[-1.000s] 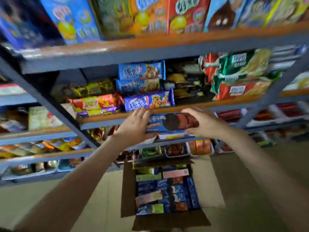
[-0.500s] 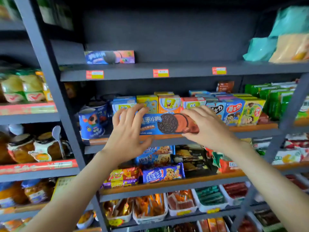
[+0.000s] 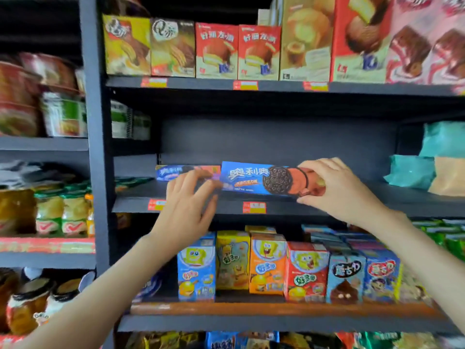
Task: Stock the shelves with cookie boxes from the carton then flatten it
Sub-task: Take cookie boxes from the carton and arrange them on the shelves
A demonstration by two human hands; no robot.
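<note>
Spread and loose, the left hand (image 3: 187,205) has its fingers straight, their tips at the left end of the cookie box (image 3: 256,178). Motion blur there keeps me from saying whether they touch the card or stop just short of it. Behind those fingers, further left, a shelved box (image 3: 173,171) of the same kind already lies flat on the dark shelf (image 3: 314,210).

The carried cookie box comes next, long side across and printed face toward the camera. It is level with that shelf and just beside the shelved box, which its left end overlaps in this view. Its lower edge is near the board above the orange price tag (image 3: 254,207), though I cannot tell if it rests there yet. The right hand (image 3: 337,191) pinches the box's right end, thumb below and fingers curled over the top. The weight seems to hang from that side while the left hand only steadies.

A second ago this box is low, over the open carton on the floor. Half a second ago it is level with the cartoon boxes (image 3: 266,265) one tier down. Now it is up at the sparse tier, and the carton is out of view. My reading is that placing this box is nearly done: it needs sliding back and letting go. Well to the right of the hand, teal bags (image 3: 412,172) sit on the same shelf.
</note>
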